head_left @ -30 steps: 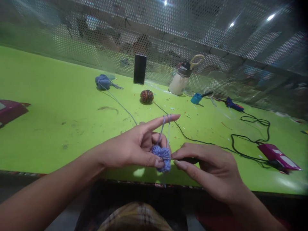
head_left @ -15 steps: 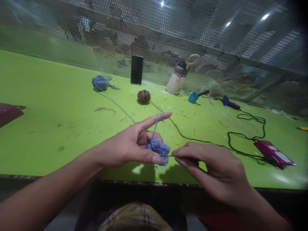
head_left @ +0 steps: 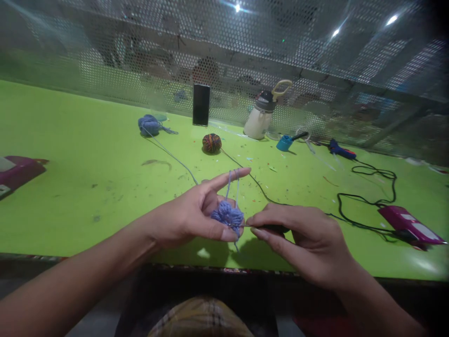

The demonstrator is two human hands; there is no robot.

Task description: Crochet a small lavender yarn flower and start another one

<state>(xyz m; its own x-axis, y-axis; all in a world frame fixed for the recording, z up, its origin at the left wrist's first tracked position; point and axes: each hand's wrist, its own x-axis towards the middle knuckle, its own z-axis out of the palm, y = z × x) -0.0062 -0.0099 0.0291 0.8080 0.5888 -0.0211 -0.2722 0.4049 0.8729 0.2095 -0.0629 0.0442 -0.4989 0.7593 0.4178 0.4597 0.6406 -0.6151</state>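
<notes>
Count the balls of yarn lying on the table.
2. The blue ball lies toward the back left; the multicoloured ball lies in front of the upright phone. Others could be hidden behind the left hand or right hand.

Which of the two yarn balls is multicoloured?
The darker ball, nearer the bottle: several colours show in its strands, while the other ball, farther left, is plain blue.

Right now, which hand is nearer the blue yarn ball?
Left. The left hand is in front of the blue yarn ball and to its right, the ball's strand running toward it; the right hand is well farther right.
</notes>
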